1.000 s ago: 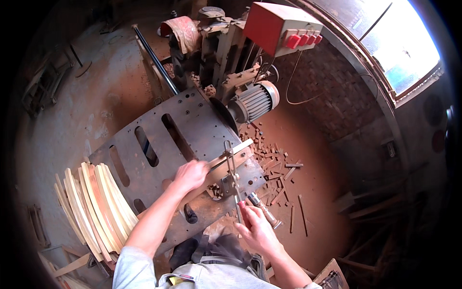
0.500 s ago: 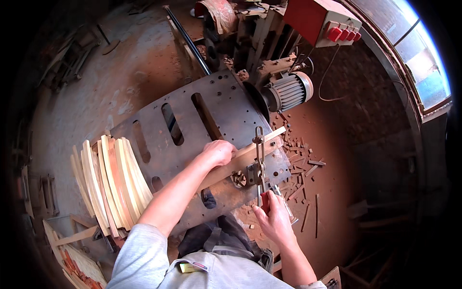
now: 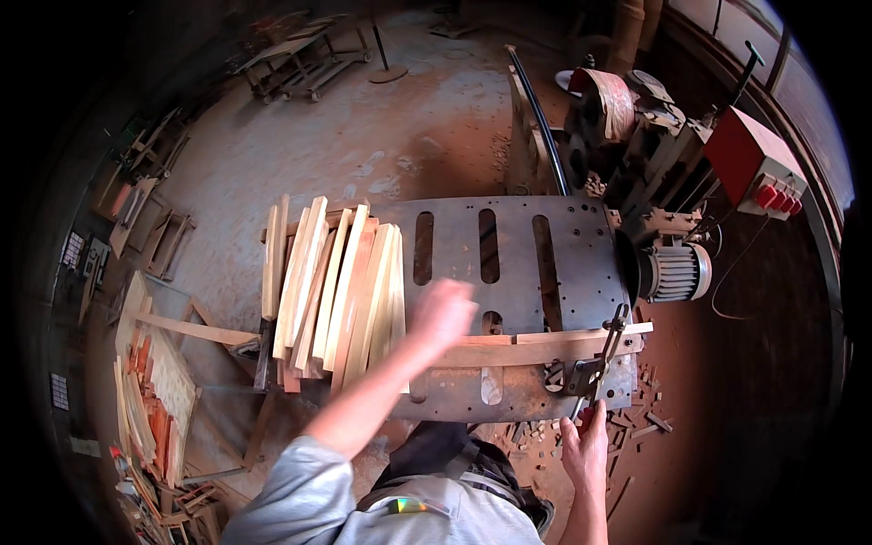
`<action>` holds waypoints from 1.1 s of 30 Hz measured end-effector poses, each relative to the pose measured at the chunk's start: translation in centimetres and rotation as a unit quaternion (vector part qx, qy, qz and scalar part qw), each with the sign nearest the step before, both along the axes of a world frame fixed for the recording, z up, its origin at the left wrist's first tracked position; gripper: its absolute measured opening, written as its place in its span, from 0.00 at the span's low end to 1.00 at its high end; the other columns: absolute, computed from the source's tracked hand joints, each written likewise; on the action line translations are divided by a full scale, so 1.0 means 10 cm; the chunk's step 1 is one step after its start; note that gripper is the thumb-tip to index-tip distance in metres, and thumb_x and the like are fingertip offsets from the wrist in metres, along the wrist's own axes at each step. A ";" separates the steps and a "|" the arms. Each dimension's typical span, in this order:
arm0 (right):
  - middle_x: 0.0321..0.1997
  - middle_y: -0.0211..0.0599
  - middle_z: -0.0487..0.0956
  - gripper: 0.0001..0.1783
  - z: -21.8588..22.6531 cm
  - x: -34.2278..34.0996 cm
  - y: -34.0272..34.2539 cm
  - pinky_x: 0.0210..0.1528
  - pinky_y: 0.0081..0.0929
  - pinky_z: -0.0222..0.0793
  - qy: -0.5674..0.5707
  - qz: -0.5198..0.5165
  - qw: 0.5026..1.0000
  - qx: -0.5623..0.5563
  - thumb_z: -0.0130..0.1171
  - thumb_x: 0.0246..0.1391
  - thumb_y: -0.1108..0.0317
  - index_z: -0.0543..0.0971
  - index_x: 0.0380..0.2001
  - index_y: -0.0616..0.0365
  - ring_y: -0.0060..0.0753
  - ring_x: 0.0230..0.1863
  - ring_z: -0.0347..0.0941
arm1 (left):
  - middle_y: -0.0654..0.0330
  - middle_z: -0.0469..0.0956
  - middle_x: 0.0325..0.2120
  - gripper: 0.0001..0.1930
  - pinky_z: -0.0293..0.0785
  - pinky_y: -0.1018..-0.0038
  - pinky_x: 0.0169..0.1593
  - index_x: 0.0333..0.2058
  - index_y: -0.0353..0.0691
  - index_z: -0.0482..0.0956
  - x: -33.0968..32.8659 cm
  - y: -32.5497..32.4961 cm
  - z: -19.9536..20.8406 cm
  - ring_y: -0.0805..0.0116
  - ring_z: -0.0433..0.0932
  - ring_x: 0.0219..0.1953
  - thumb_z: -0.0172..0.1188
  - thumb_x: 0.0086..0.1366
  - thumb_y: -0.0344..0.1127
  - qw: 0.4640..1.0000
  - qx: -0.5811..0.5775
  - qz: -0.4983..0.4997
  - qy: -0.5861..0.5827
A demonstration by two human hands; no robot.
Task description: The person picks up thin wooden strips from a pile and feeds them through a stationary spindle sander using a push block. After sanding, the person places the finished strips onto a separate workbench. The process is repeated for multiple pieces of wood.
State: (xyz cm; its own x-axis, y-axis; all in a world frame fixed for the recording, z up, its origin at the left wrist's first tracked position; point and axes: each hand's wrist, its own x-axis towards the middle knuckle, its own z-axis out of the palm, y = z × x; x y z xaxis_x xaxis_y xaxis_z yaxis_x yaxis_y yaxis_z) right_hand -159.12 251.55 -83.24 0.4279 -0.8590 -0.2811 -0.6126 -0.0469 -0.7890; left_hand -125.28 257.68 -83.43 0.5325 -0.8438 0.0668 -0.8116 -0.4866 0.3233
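My left hand [image 3: 443, 316], smeared by motion, is above the metal machine table [image 3: 454, 272], between a stack of slightly curved wooden strips [image 3: 350, 291] and the work area. Its fingers cannot be made out. At the table's near right, a pale wooden strip [image 3: 581, 334] lies along a curved wooden guide [image 3: 536, 351]. A metal toggle clamp [image 3: 610, 350] with a slotted arm reaches over the strip's right part. My right hand [image 3: 587, 447] is closed around the clamp's handle, at the table's near edge; the grip is mostly hidden by the fingers.
A motor [image 3: 679, 272] sits at the table's right, below a red switch box [image 3: 754, 168]. Wood offcuts [image 3: 649, 422] litter the floor at right. More strips lie on a wooden rack [image 3: 159, 400] at lower left. Long slots cut through the tabletop [image 3: 422, 250].
The view has swung left. My left hand has left the wooden strip by the guide and moved left toward the stack. My right hand stays at the clamp handle.
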 end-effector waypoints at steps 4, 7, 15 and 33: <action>0.49 0.46 0.77 0.42 -0.02 0.00 -0.02 0.54 0.32 0.71 0.013 0.004 1.000 -0.028 0.64 0.58 0.67 0.56 0.69 0.72 0.37 0.50 0.75 | 0.43 0.77 0.46 0.21 0.77 0.55 0.53 0.50 0.27 0.76 0.54 0.89 0.20 0.51 0.78 0.50 0.60 0.68 0.42 0.957 0.127 0.256 -0.055; 0.49 0.47 0.77 0.42 -0.06 0.00 -0.02 0.54 0.32 0.71 0.008 -0.004 0.999 -0.036 0.64 0.58 0.66 0.57 0.69 0.72 0.38 0.49 0.75 | 0.36 0.76 0.47 0.24 0.76 0.54 0.56 0.51 0.25 0.74 0.53 1.07 0.20 0.45 0.77 0.53 0.58 0.69 0.43 0.945 0.200 0.256 -0.042; 0.52 0.54 0.75 0.42 -0.01 -0.01 -0.01 0.55 0.35 0.71 -0.030 -0.044 0.998 0.030 0.65 0.57 0.67 0.57 0.69 0.73 0.43 0.51 0.75 | 0.40 0.80 0.46 0.23 0.81 0.63 0.48 0.53 0.25 0.74 0.78 1.11 0.07 0.58 0.83 0.46 0.58 0.70 0.41 0.936 0.086 0.281 0.195; 0.35 0.42 0.83 0.20 0.55 1.21 0.25 0.39 0.37 0.77 -0.207 0.187 0.887 0.368 0.58 0.65 0.58 0.72 0.49 0.64 0.38 0.36 0.81 | 0.53 0.73 0.57 0.30 0.69 0.68 0.63 0.68 0.34 0.61 0.08 0.30 0.37 0.61 0.73 0.59 0.59 0.70 0.32 0.614 -0.268 0.006 0.743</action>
